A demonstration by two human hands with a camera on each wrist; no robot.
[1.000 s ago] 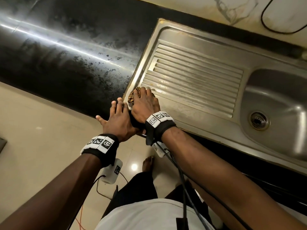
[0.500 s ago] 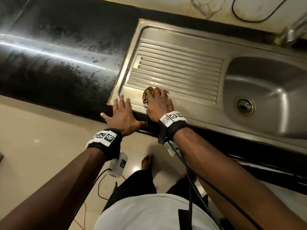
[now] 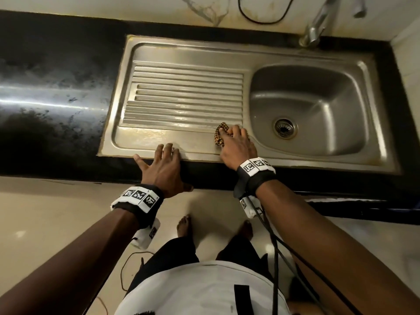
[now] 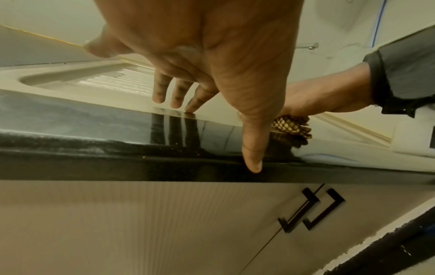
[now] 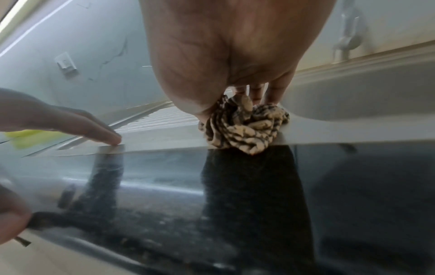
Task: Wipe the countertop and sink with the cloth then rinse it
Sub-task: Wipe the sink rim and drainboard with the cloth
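Mid-wipe on the sink's [image 3: 375,71] front rim: right hand [image 3: 238,146] grips the bunched cloth [image 3: 218,135], left hand [image 3: 162,167] flat, fingers spread, on the bench [image 3: 56,87] edge. I'd guess the basin just past the right hand comes next.

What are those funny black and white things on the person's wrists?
Each wrist wears a black band: the left band and the right band. On top of each sits a white strip printed with square black-and-white codes. A small white box hangs under the left wrist, and black cables trail from the right one. The hands and forearms are bare, without sleeves or gloves.
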